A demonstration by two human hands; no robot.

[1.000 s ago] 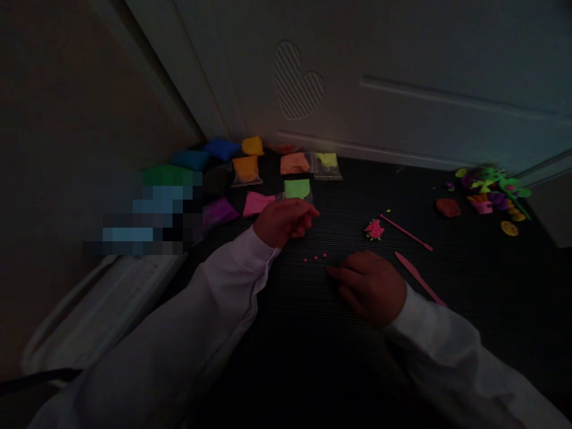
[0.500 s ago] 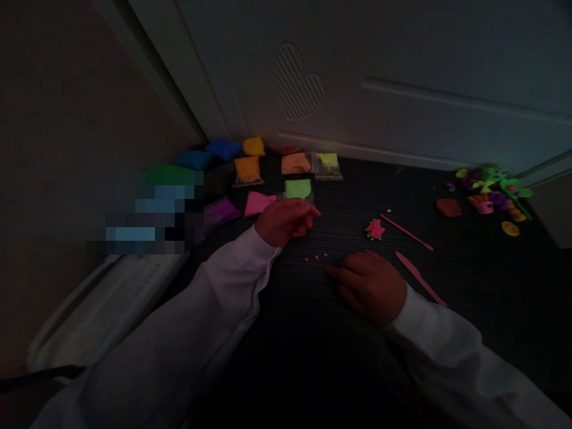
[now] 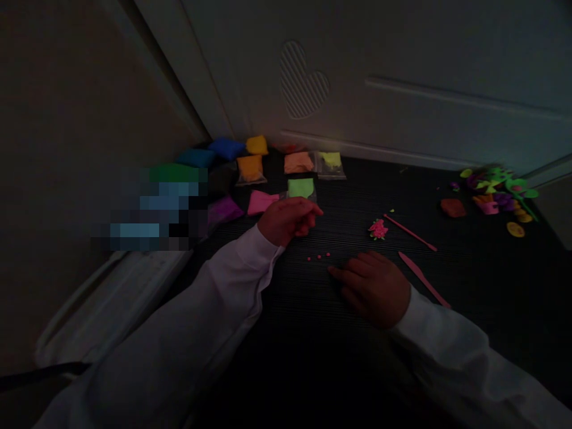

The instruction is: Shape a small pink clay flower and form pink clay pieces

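My left hand (image 3: 288,221) hovers over the table just in front of a bag of light green clay (image 3: 301,188). Its fingers are curled and pressed together; whatever they may hold is hidden. My right hand (image 3: 373,289) rests low on the dark tabletop, index finger stretched out to the left with its tip on the surface. I cannot see anything under that fingertip. Between the hands lie three tiny pink balls (image 3: 319,257) in a row. Beyond my right hand sits a small pink clay flower (image 3: 378,229) with green edges.
A thin pink modelling stick (image 3: 411,233) and a pink clay knife (image 3: 424,279) lie at right. Farther off are a reddish-brown lump (image 3: 453,207) and colourful clay pieces (image 3: 504,193). Several clay bags, one orange (image 3: 251,169), line the back left. A white power strip (image 3: 120,304) lies left.
The whole view has shifted slightly, so everything appears a little farther right. Both hands keep nearly the same pose and place relative to the table.
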